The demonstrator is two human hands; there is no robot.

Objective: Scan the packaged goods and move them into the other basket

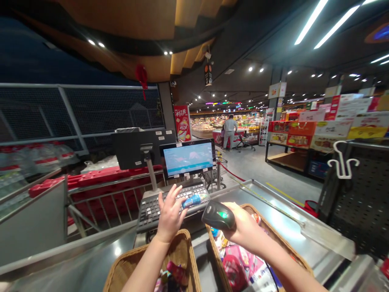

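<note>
My left hand (pixel 169 214) holds a small blue tube-like packet (pixel 191 200) by its end, fingers partly spread, just above the black keyboard (pixel 152 209). My right hand (pixel 246 229) is closed round a black barcode scanner (pixel 218 215) with a green light, its head pointing left towards the packet. Behind the keyboard stands a till screen (pixel 187 158) showing a blue picture. Below my arms are two wicker baskets: the left basket (pixel 182 247) holds a few packets, the right basket (pixel 267 231) is full of colourful packets.
A steel checkout counter (pixel 285 227) runs to the right, with a black pegboard rack (pixel 358 194) and white hook beyond. Metal rails and red crates (pixel 100 178) lie left. A person (pixel 229 132) stands far back among shop displays (pixel 304 134).
</note>
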